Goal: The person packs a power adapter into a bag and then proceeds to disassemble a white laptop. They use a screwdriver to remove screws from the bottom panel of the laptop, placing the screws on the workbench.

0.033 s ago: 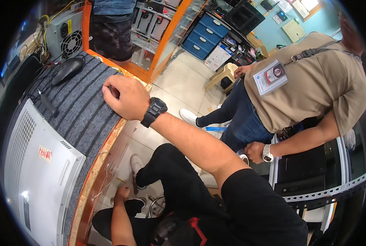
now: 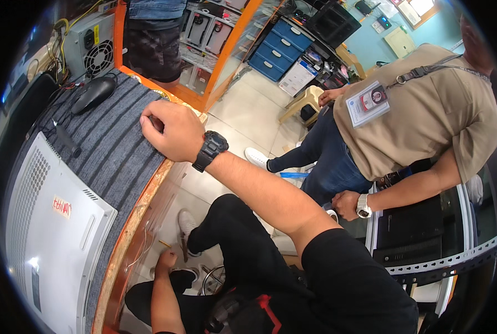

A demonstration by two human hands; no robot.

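Observation:
My right hand, with a black watch on its wrist, rests at the edge of the grey striped mat. Its fingers are loosely curled, and nothing shows in them. Low beside the bench, my left hand is closed. A small yellow stick-like piece shows just above that fist; whether it is held cannot be made out. On the mat at the left lies a silver laptop, underside up, with a small paper label. A black mouse and a dark, slim tool-like piece lie beyond it.
A person in a tan shirt stands at the right, one hand by a metal-edged rack. Another person stands beyond the bench. A power supply with cables sits far left. Blue drawers and a stool stand farther back.

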